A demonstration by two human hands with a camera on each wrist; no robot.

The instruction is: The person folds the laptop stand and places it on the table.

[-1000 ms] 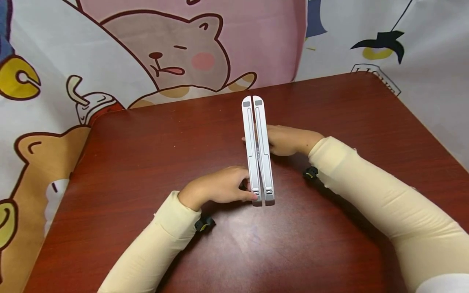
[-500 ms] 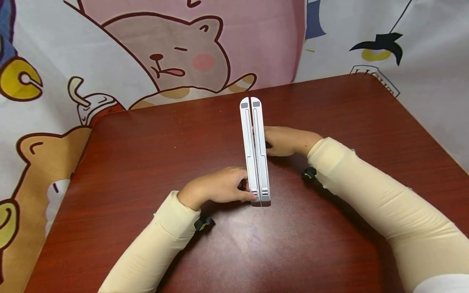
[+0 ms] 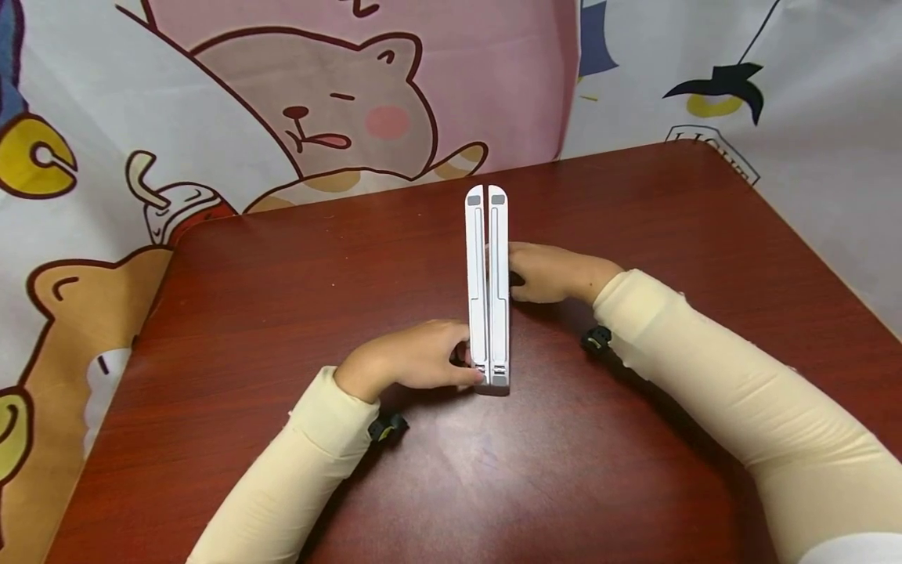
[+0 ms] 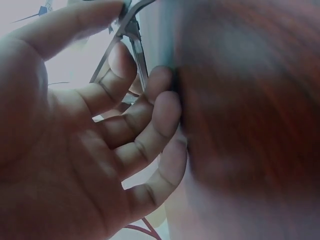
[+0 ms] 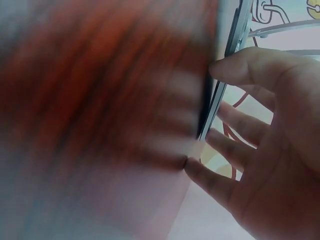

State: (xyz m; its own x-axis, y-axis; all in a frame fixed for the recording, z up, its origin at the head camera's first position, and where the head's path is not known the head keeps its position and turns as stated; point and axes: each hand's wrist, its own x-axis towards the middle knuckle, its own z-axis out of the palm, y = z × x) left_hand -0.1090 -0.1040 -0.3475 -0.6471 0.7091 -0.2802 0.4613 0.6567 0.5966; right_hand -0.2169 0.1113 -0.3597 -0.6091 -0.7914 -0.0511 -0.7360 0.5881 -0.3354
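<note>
A silver folding laptop stand [image 3: 498, 274], its two long bars side by side with a narrow gap, stands on the table in the head view. Grey pads cap the bars at their far ends. At the near end my left hand [image 3: 423, 356] grips the stand from the left, thumb on the corner by the hinge. My right hand [image 3: 550, 272] holds it from the right, farther back, with most of its fingers hidden behind the bars. Curled left fingers [image 4: 167, 112] show beside the metal in the left wrist view. The right thumb [image 5: 235, 67] touches the stand's edge in the right wrist view.
The dark red-brown wooden table [image 3: 599, 470] spreads around both hands. Behind its far edge hangs a cloth [image 3: 507, 78] printed with cartoon animals. A small black device [image 3: 387, 428] sits at the left wrist, another black device [image 3: 597, 339] at the right.
The stand's near end has shifted left, so its bars now point more straight away from me. Right fingertips that showed left of the bars are hidden now. Both hands stay on it.
</note>
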